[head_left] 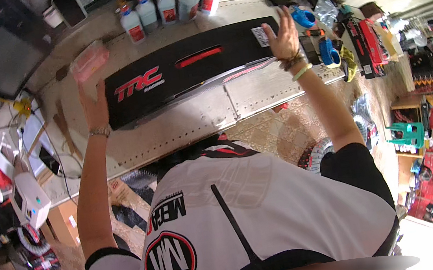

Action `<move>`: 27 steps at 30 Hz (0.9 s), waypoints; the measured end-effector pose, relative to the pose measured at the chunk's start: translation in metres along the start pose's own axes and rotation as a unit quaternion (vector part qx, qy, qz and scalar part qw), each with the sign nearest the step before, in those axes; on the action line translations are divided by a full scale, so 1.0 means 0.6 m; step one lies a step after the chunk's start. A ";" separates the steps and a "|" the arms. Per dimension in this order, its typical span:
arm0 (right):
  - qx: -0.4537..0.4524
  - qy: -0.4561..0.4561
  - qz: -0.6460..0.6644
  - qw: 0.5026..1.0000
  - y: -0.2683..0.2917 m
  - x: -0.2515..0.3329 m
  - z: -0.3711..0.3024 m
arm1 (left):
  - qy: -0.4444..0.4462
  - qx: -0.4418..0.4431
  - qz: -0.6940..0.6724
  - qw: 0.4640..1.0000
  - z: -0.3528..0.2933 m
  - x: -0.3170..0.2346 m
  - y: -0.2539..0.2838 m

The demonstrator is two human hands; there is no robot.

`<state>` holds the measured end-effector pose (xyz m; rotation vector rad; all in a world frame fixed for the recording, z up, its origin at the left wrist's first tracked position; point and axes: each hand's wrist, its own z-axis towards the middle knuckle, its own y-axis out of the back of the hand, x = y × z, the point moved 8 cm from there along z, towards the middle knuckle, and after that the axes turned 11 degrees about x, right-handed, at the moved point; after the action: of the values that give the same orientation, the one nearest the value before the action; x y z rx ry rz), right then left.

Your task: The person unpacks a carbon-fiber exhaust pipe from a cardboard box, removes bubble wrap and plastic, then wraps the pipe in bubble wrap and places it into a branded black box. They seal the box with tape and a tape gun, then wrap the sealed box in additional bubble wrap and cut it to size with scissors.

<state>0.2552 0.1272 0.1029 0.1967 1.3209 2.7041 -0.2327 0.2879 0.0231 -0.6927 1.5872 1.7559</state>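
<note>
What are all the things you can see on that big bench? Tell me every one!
long panel: one, black with a red strip and red lettering, lying across the bench under both hands
metal bench: one, silver grey with rivets, spanning the middle
bottles: five, white with blue caps and red labels, in a row at the back edge
pink pack: one, pink, on the bench beyond the left hand
tape rolls: two, blue, right of the panel
green stool: one, green, on the floor at right
shirt: one, white and black, lower middle
left hand: one, on the panel's left end
right hand: one, fingers spread on the panel's right end
</note>
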 end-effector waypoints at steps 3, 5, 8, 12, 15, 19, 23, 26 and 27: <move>0.206 -0.224 0.083 0.949 -0.092 -0.139 -0.040 | 0.107 0.117 -0.041 0.986 -0.024 0.048 -0.051; 0.303 -0.253 0.167 0.904 -0.132 -0.161 -0.080 | 0.105 0.111 -0.029 0.988 -0.057 0.048 -0.050; 0.271 -0.256 0.121 0.920 -0.135 -0.165 -0.094 | 0.111 0.061 0.018 0.992 -0.080 0.032 -0.037; 0.251 -0.222 0.158 0.929 -0.143 -0.163 -0.075 | 0.058 0.024 -0.021 0.998 -0.066 0.002 -0.028; 0.229 -0.233 0.207 0.922 -0.131 -0.172 -0.100 | 0.063 0.001 0.005 0.998 -0.096 0.016 -0.022; 0.150 -0.240 0.265 0.922 -0.074 -0.167 -0.218 | 0.097 -0.041 -0.029 0.994 -0.221 0.067 -0.014; 0.116 -0.298 0.357 0.878 -0.051 -0.168 -0.357 | 0.158 -0.086 -0.192 0.965 -0.338 0.101 -0.014; 0.145 -0.313 0.434 0.833 -0.056 -0.190 -0.417 | 0.280 -0.022 -0.297 0.913 -0.365 0.126 -0.021; 0.157 -0.295 0.463 0.821 -0.053 -0.197 -0.427 | 0.320 -0.006 -0.325 0.890 -0.368 0.132 -0.024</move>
<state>0.3292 -0.0718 -0.0857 1.9848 1.6883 2.5354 -0.2827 0.0794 -0.0730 -1.7105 1.4642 1.0753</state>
